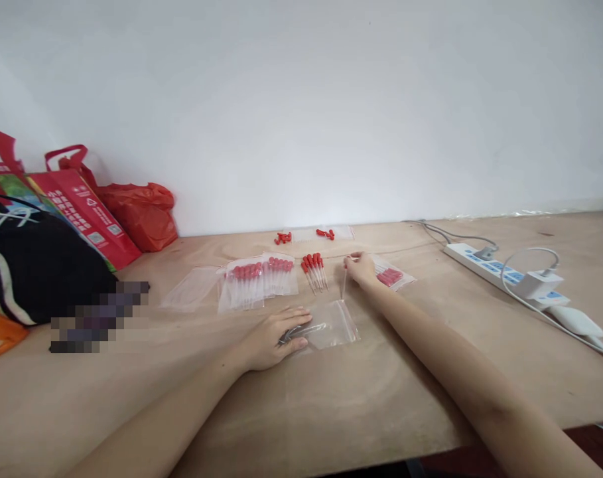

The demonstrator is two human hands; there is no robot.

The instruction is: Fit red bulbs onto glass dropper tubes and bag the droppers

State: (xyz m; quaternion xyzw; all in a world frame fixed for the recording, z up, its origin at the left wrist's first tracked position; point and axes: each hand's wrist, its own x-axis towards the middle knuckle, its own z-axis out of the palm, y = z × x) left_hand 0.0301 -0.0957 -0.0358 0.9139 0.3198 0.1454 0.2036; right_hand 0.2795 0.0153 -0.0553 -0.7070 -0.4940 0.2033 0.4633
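My left hand [280, 336] lies with fingers spread on a clear zip bag [331, 325], whose zip end points right. My right hand [361, 267] pinches a dropper [343, 284] near its top, the thin tube hanging down just beyond the bag's zip end. Between the hands and a little farther back, several loose droppers [315, 269] lie side by side, red bulbs away from me. To their left are bags of red-bulbed droppers [246, 285] and a flat clear bag [189, 289]. Partly behind my right wrist is another bag with red bulbs [393, 275].
Near the wall lie loose red bulbs [282, 238] and a clear bag [304, 234] with tubes. A white power strip [500, 272] with plugs and cables is at right. Red shopping bags [87, 212] and a black bag [47, 265] crowd the left side.
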